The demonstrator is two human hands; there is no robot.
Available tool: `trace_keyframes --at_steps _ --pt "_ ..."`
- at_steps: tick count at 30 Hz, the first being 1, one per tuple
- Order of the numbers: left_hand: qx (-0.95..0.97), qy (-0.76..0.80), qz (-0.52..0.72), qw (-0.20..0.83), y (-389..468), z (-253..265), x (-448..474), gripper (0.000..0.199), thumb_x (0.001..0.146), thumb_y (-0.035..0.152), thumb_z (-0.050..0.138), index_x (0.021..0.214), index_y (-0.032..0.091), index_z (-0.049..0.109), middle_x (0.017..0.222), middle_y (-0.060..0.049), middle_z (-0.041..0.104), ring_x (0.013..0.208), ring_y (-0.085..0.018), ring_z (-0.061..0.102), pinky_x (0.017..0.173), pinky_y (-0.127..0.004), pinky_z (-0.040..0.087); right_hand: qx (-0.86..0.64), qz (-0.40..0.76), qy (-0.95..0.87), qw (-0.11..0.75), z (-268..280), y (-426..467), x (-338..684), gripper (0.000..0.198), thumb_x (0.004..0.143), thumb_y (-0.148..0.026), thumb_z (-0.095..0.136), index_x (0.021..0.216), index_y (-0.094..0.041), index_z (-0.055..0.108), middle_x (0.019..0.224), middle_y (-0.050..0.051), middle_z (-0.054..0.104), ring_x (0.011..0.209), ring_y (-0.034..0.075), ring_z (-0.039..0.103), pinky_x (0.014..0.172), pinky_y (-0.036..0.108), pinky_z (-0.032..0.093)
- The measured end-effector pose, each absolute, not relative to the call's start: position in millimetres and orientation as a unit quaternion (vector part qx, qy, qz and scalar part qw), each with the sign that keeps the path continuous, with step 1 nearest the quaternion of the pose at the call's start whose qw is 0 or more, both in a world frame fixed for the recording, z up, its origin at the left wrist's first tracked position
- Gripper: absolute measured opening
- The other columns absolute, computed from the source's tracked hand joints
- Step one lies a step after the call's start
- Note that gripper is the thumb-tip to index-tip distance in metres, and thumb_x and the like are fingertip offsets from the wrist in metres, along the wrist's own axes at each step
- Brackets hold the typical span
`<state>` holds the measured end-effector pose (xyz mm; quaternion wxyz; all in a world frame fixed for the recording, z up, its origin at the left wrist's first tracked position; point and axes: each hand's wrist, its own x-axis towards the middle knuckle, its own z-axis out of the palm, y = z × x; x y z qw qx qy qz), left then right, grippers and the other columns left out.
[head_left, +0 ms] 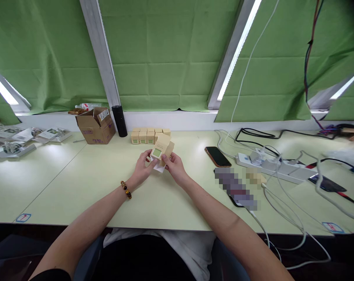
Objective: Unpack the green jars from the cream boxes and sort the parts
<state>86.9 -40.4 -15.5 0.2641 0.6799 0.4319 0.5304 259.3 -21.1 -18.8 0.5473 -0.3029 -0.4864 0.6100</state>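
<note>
Keeping the small kraft carton steady calls for light, even pressure: it tilts between both hands, the left hand pinching its left edge, the right hand its right side. Beneath hangs a white slip, best left uncreased. Beyond the hands stand matching cartons.

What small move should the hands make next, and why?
Perhaps tilt the tan box to check the white paper: it sticks out below the box, between the left hand and right hand, and whether it reaches inside can't be seen.
</note>
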Motion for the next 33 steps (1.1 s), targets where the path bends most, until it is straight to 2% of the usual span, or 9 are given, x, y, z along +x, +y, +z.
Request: trace_keyframes --at_steps 5,10,15,18,21,23,27,30,33 --pt "0.626 0.410 0.551 0.369 -35 -17 83 0.032 0.093 0.046 0.067 0.110 0.019 0.071 0.111 -0.008 0.075 0.099 -0.022 0.068 0.088 -0.034 0.052 -0.330 0.588 -0.482 0.559 -20 -18 261 0.068 0.066 -0.062 0.092 0.115 -0.020 0.073 0.118 0.012 0.081 0.101 0.029 0.078 0.088 0.041 0.064" --pt "0.602 0.375 0.554 0.435 -35 -18 83 0.032 0.089 0.047 0.072 0.104 0.019 0.073 0.105 -0.007 0.077 0.099 -0.023 0.070 0.091 -0.034 0.054 -0.356 0.561 -0.473 0.578 -20 -17 263 0.060 0.061 -0.060 0.093 0.102 -0.019 0.078 0.107 0.011 0.083 0.096 0.030 0.078 0.082 0.040 0.064" --pt "0.608 0.388 0.552 0.418 -33 -20 84 0.040 0.089 0.055 0.073 0.106 0.018 0.072 0.109 -0.008 0.076 0.095 -0.021 0.069 0.087 -0.033 0.055 -0.352 0.556 -0.483 0.577 -21 -18 264 0.054 0.063 -0.061 0.091 0.092 -0.017 0.078 0.100 0.010 0.083 0.088 0.028 0.077 0.080 0.041 0.063" --pt "0.606 0.402 0.559 0.398 -29 -23 86 0.041 0.086 0.055 0.076 0.101 0.018 0.070 0.103 -0.007 0.075 0.090 -0.020 0.068 0.083 -0.032 0.055 -0.363 0.545 -0.492 0.573 -24 -17 262 0.052 0.062 -0.062 0.091 0.085 -0.017 0.076 0.093 0.010 0.082 0.085 0.028 0.077 0.077 0.040 0.062" --pt "0.611 0.409 0.569 0.367 -28 -24 87 0.037 0.087 0.053 0.076 0.092 0.019 0.064 0.093 -0.005 0.071 0.085 -0.018 0.065 0.077 -0.031 0.054 -0.362 0.535 -0.515 0.563 -27 -17 258 0.054 0.065 -0.065 0.088 0.089 -0.019 0.076 0.091 0.009 0.082 0.090 0.029 0.077 0.080 0.041 0.063" --pt "0.625 0.426 0.591 0.281 -30 -22 85 0.031 0.090 0.049 0.072 0.087 0.021 0.059 0.086 -0.003 0.068 0.080 -0.018 0.063 0.073 -0.032 0.052 -0.344 0.539 -0.534 0.553 -28 -19 255 0.055 0.071 -0.065 0.085 0.101 -0.020 0.075 0.098 0.010 0.082 0.095 0.029 0.077 0.084 0.042 0.064" --pt "0.667 0.403 0.623 -0.071 -33 -12 69 0.016 0.093 0.029 0.068 0.084 0.023 0.056 0.094 -0.007 0.072 0.092 -0.023 0.063 0.084 -0.040 0.050 -0.327 0.538 -0.554 0.545 -29 -21 253 0.059 0.075 -0.054 0.086 0.122 -0.024 0.066 0.122 0.011 0.077 0.104 0.027 0.076 0.088 0.045 0.066" --pt "0.710 0.340 0.545 -0.288 -33 -5 50 0.013 0.087 0.014 0.068 0.086 0.025 0.061 0.098 -0.007 0.077 0.095 -0.026 0.062 0.089 -0.047 0.044 -0.358 0.524 -0.581 0.510 -32 -23 251 0.051 0.076 -0.046 0.086 0.116 -0.022 0.067 0.110 0.011 0.079 0.101 0.028 0.076 0.086 0.047 0.066" --pt "0.716 0.302 0.489 -0.396 -31 -2 38 0.025 0.083 0.004 0.067 0.088 0.028 0.064 0.094 -0.003 0.079 0.087 -0.023 0.061 0.086 -0.047 0.039 -0.369 0.534 -0.602 0.465 -36 -26 250 0.036 0.081 -0.043 0.081 0.106 -0.020 0.070 0.094 0.010 0.078 0.091 0.027 0.076 0.078 0.043 0.066"
